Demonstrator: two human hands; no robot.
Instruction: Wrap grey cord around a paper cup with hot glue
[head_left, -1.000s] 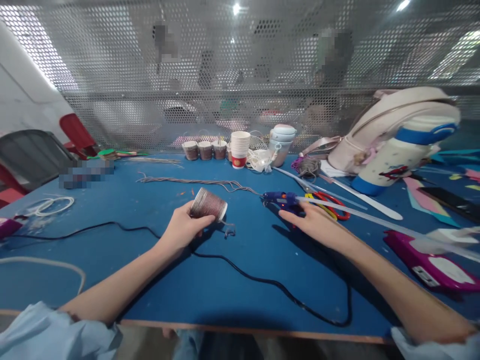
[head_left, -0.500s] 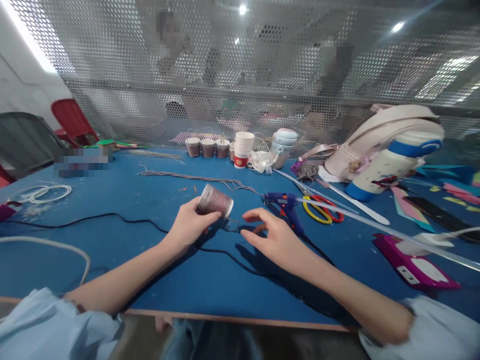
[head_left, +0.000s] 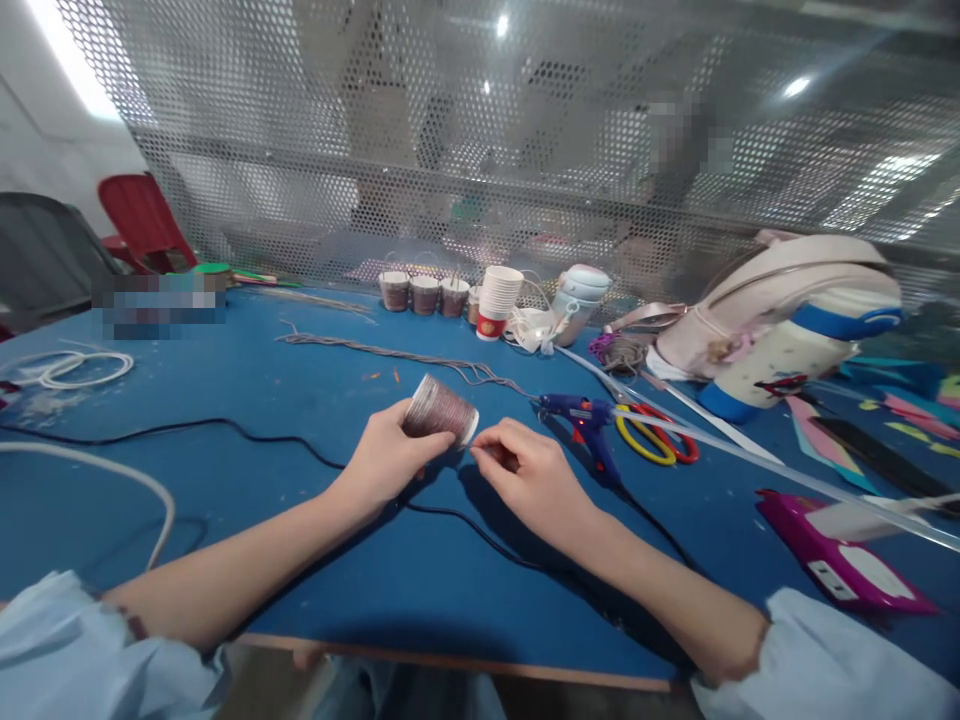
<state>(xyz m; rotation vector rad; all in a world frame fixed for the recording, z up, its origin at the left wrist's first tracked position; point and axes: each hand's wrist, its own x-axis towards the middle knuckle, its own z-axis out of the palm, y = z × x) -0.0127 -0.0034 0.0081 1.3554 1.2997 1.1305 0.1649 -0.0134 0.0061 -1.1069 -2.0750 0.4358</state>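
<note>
A paper cup wrapped in grey-brown cord [head_left: 441, 410] lies tilted in my left hand [head_left: 394, 455], its white rim turned to the right. My left thumb presses along the cup's lower side. Close by that rim, my right hand [head_left: 529, 470] is closed in a pinch on the loose end of the cord, most of which the fingers hide. Just right of my right hand rests a blue hot glue gun [head_left: 585, 420] with a small red light. Behind the cup, a bundle of grey cords [head_left: 397, 352] stretches across the blue table [head_left: 247, 560].
Several cord-wrapped cups [head_left: 424, 295] and stacked paper cups [head_left: 500, 300] stand at the back. Scissors [head_left: 649, 437], a purple power strip [head_left: 844, 560], a large bottle [head_left: 802, 350] and a pale bag [head_left: 720, 310] lie right. A black cable [head_left: 480, 535] crosses beneath my hands.
My right hand has gone from open fingers to a pinch on the cord's loose end, close to the cup's rim. My left hand still holds the cup.
</note>
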